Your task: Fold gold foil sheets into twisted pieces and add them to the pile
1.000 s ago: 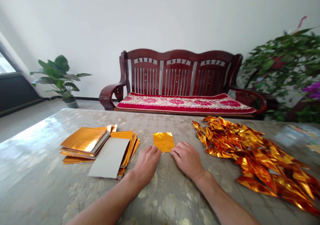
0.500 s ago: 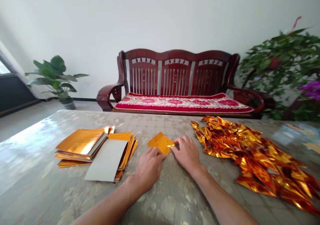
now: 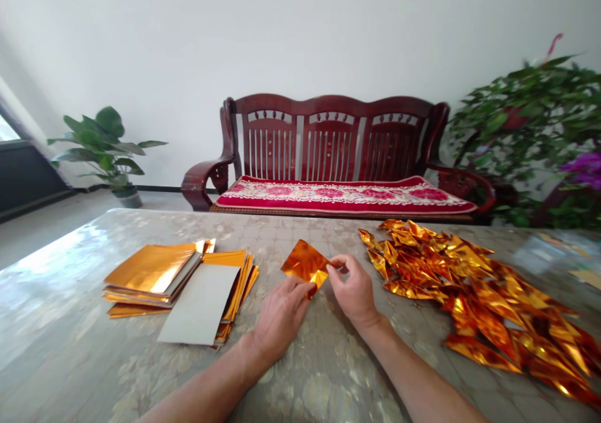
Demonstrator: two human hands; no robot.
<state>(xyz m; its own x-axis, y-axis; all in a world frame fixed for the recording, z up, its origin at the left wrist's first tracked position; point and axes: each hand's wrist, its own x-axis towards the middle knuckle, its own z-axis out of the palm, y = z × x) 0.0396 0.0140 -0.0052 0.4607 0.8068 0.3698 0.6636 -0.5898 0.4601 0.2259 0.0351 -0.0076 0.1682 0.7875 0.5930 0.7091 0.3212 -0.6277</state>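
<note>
A square of shiny gold foil paper (image 3: 304, 261) is held between my two hands, one corner pointing away from me. My left hand (image 3: 283, 310) pinches its near edge, thumb on top. At the right corner, the thumb and forefinger of my right hand (image 3: 353, 288) are closed on the paper. Left of my hands lie a stack of gold foil sheets (image 3: 148, 266) and a second pile with a grey-backed sheet (image 3: 201, 301) on top. To the right spreads a heap of folded gold foil pieces (image 3: 451, 273), pointed at the ends.
The table (image 3: 300, 373) has a patterned, glossy cover. Clear plastic packaging (image 3: 551, 251) lies at its far right. Beyond stands a dark red wooden bench (image 3: 328, 116) with a red floral cushion (image 3: 347, 193). Potted plants (image 3: 106, 151) flank the bench.
The foil square has tilted up from the table and looks darker and more reflective. My right hand has drawn its fingers into a tighter pinch at the corner.
</note>
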